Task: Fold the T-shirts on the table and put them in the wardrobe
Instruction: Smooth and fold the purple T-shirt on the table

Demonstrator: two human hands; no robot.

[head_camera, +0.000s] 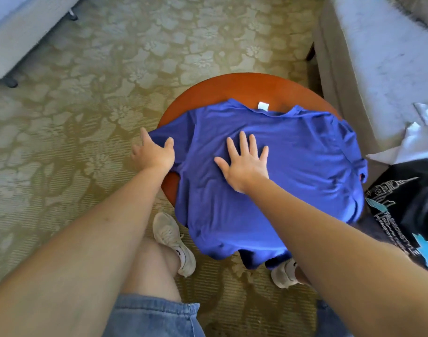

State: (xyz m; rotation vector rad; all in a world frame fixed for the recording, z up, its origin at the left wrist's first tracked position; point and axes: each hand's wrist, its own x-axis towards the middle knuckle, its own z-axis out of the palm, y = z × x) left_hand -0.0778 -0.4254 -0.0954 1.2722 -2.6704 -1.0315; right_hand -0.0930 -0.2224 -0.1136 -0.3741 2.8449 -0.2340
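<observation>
- The left hand [154, 152], at the left of centre, is closing on the edge of a sleeve [178, 127]. The thumb is lying on top of the cloth and the fingers are reaching along and under its edge, so it is pinching rather than pressing.
- The right hand [244, 164], in the middle of the frame, is lying flat with its fingers spread wide. It is pressing on the chest of the blue T-shirt [293, 161] and gripping nothing.
- The shirt is lying spread over a round reddish tabletop [232, 88]. Its collar and a white label [263, 105] are pointing toward the top of the frame, and its hem [232, 251] is hanging off the near rim toward the bottom.
- The far sleeve is drooping over the rim at the right.
- The fabric is looking thin, light and limp — it will likely sag and slide on the smooth wood. One flat hand anchoring the body while the other lifts seems the sound way.
- The best holds are probably the sleeve edge and shoulder seam, then the hem corners, because pinching mid-panel would only bunch it.
- Further out at the right edge, a black printed garment [407, 215] is lying just beside the shirt, with a white garment [422, 137] above it on a grey upholstered seat [378, 69].
- Patterned carpet [86, 105] is filling the left of the frame.
</observation>
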